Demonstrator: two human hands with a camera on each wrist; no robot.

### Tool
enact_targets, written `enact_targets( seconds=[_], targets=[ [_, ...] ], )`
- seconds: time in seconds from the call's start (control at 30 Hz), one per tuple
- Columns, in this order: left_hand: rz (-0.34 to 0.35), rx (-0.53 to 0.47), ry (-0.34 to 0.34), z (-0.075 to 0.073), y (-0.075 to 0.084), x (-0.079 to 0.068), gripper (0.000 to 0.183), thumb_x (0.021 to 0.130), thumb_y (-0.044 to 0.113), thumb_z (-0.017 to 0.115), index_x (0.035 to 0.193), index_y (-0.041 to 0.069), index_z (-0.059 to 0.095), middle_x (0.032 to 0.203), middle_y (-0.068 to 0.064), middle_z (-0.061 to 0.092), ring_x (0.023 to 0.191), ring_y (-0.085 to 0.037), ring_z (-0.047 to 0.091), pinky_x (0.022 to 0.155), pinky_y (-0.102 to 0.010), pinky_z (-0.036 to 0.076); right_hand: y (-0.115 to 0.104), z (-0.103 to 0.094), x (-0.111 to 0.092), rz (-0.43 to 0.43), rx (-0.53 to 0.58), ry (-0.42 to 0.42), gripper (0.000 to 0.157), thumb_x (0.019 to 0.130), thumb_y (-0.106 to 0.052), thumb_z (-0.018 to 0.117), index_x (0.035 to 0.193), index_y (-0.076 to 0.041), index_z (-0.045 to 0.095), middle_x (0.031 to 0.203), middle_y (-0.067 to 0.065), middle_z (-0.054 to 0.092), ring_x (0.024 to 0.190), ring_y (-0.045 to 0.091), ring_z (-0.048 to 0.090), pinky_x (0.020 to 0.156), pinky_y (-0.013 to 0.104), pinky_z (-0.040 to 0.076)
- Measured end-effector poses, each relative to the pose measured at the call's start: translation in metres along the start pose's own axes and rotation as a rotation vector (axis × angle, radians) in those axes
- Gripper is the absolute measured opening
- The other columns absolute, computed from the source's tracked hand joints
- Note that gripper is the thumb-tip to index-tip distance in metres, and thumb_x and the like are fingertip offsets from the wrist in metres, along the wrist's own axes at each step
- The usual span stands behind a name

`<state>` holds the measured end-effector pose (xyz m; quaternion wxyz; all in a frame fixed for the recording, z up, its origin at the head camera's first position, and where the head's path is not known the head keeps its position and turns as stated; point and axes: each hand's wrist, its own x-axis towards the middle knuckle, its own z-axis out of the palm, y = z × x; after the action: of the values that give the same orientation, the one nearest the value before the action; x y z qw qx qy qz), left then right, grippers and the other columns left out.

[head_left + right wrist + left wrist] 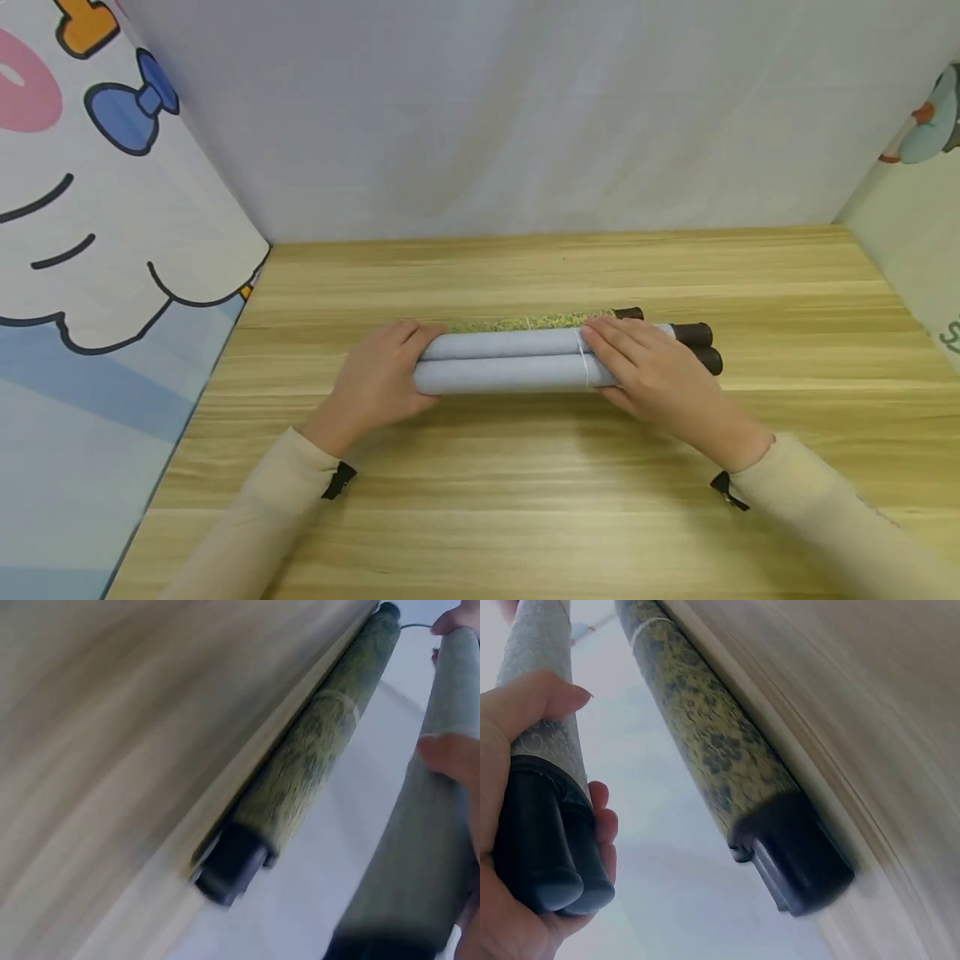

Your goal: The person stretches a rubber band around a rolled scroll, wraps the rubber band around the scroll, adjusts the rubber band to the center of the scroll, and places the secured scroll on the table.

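Two pale grey-blue rolled scrolls [502, 372] lie side by side, lifted in both hands, with dark end knobs [692, 335] on the right. My left hand [384, 375] grips their left ends; its wrist view shows fingers [544, 697] curled round the pair near its dark knobs [536, 840]. Toward the other end, my right hand [660, 367] holds them beside a thin white tie [582, 358]. Behind them a yellow-green patterned scroll [555, 321] rests on the table, partly hidden in the head view. Its dark knob [234, 862] and pale tie [341, 705] show in the right wrist view.
The wood-grain table [525, 492] spreads under the hands. A pale curtain [525, 117] hangs along its back edge. Cartoon-printed sheets [112, 250] stand along the left and right sides.
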<state>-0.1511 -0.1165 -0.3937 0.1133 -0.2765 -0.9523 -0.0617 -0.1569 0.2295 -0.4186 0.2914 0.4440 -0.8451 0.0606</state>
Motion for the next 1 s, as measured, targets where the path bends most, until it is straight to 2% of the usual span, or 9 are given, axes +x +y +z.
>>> enact_targets(
  seconds=[0.1, 0.2, 0.3, 0.43, 0.57, 0.7, 0.83, 0.93, 1.0],
  targets=[
    [0.035, 0.009, 0.017, 0.004, 0.01, 0.004, 0.077, 0.06, 0.033, 0.092, 0.127, 0.008, 0.061, 0.111, -0.008, 0.068, 0.102, -0.027, 0.066, 0.091, -0.042, 0.056, -0.012, 0.008, 0.012, -0.065, -0.023, 0.022, 0.074, 0.071, -0.025, 0.087, 0.13, 0.009, 0.057, 0.127, 0.023, 0.066, 0.117, 0.036, 0.064, 0.102, 0.045, 0.053],
    [0.032, -0.001, 0.024, 0.009, 0.016, 0.007, 0.077, 0.061, 0.035, 0.092, 0.127, 0.008, 0.062, 0.114, -0.008, 0.069, 0.104, -0.026, 0.066, 0.092, -0.041, 0.056, -0.023, 0.012, 0.022, -0.091, -0.014, 0.017, 0.074, 0.076, -0.03, 0.084, 0.133, 0.007, 0.056, 0.131, 0.021, 0.064, 0.121, 0.033, 0.063, 0.104, 0.043, 0.052],
    [0.008, -0.005, 0.025, 0.01, 0.015, 0.006, 0.079, 0.06, 0.037, 0.093, 0.127, 0.009, 0.062, 0.113, -0.008, 0.068, 0.103, -0.027, 0.066, 0.091, -0.042, 0.056, -0.022, 0.009, 0.022, -0.052, 0.042, 0.005, 0.08, 0.075, -0.036, 0.084, 0.137, 0.004, 0.054, 0.135, 0.019, 0.062, 0.125, 0.033, 0.06, 0.107, 0.043, 0.049],
    [-0.023, 0.002, 0.031, 0.005, 0.006, 0.0, 0.082, 0.058, 0.035, 0.094, 0.128, 0.01, 0.061, 0.111, -0.008, 0.068, 0.1, -0.027, 0.066, 0.089, -0.043, 0.056, -0.01, 0.0, 0.01, 0.008, 0.066, -0.001, 0.083, 0.07, -0.035, 0.087, 0.136, 0.004, 0.055, 0.133, 0.019, 0.064, 0.123, 0.035, 0.061, 0.106, 0.047, 0.049],
    [0.026, 0.014, 0.056, 0.001, 0.005, -0.002, 0.078, 0.058, 0.033, 0.093, 0.126, 0.01, 0.062, 0.108, -0.008, 0.069, 0.099, -0.026, 0.066, 0.089, -0.043, 0.056, -0.008, 0.003, 0.006, -0.044, 0.056, 0.024, 0.079, 0.068, -0.028, 0.089, 0.131, 0.008, 0.058, 0.127, 0.021, 0.066, 0.115, 0.035, 0.064, 0.1, 0.046, 0.053],
    [0.072, 0.008, 0.063, 0.002, 0.011, 0.0, 0.075, 0.06, 0.034, 0.093, 0.124, 0.009, 0.062, 0.107, -0.008, 0.068, 0.1, -0.026, 0.065, 0.092, -0.044, 0.055, -0.018, 0.011, 0.015, -0.089, 0.04, 0.047, 0.08, 0.07, -0.033, 0.088, 0.131, 0.008, 0.058, 0.128, 0.021, 0.066, 0.115, 0.033, 0.065, 0.098, 0.043, 0.055],
    [0.03, -0.001, 0.059, 0.004, 0.009, 0.0, 0.076, 0.058, 0.033, 0.093, 0.125, 0.011, 0.063, 0.107, -0.007, 0.068, 0.1, -0.026, 0.065, 0.094, -0.045, 0.054, -0.018, 0.011, 0.017, -0.044, 0.091, 0.034, 0.081, 0.071, -0.038, 0.086, 0.135, 0.004, 0.056, 0.129, 0.018, 0.066, 0.116, 0.032, 0.065, 0.1, 0.044, 0.054],
    [0.002, -0.015, 0.063, 0.001, 0.002, -0.004, 0.077, 0.057, 0.032, 0.094, 0.125, 0.011, 0.063, 0.108, -0.007, 0.068, 0.1, -0.027, 0.065, 0.093, -0.046, 0.054, -0.006, 0.007, 0.009, 0.005, 0.13, 0.005, 0.083, 0.073, -0.042, 0.083, 0.138, 0.001, 0.054, 0.128, 0.016, 0.066, 0.115, 0.032, 0.064, 0.099, 0.046, 0.054],
    [-0.002, -0.022, 0.071, -0.001, -0.005, -0.007, 0.076, 0.057, 0.03, 0.093, 0.125, 0.012, 0.064, 0.108, -0.008, 0.068, 0.099, -0.028, 0.066, 0.09, -0.047, 0.054, 0.005, 0.003, 0.001, 0.032, 0.148, -0.011, 0.08, 0.078, -0.047, 0.079, 0.139, -0.001, 0.054, 0.127, 0.016, 0.067, 0.113, 0.032, 0.064, 0.097, 0.048, 0.054]
  ],
)
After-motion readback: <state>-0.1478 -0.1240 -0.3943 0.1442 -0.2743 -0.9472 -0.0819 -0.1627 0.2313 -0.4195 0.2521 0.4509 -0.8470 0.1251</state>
